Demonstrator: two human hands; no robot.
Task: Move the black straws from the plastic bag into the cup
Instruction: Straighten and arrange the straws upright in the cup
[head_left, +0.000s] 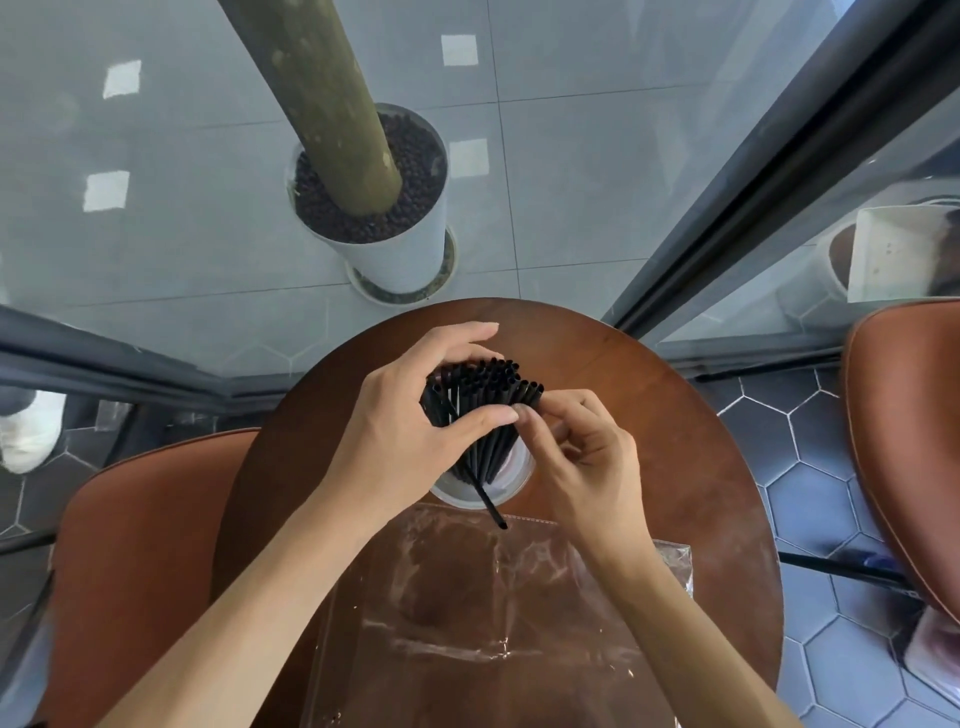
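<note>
The round wooden table (649, 415) carries a flat clear plastic bag (493, 613) and a cup (511, 486). The black straws (488, 395) stand in the cup. The left hand (410, 415) encircles the bundle; the right hand (587, 457) pinches its edge.

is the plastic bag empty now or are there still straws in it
Empty, as far as shows: the clear plastic bag lies flat on the table, no straws inside. The black straws stand in the cup.
</note>
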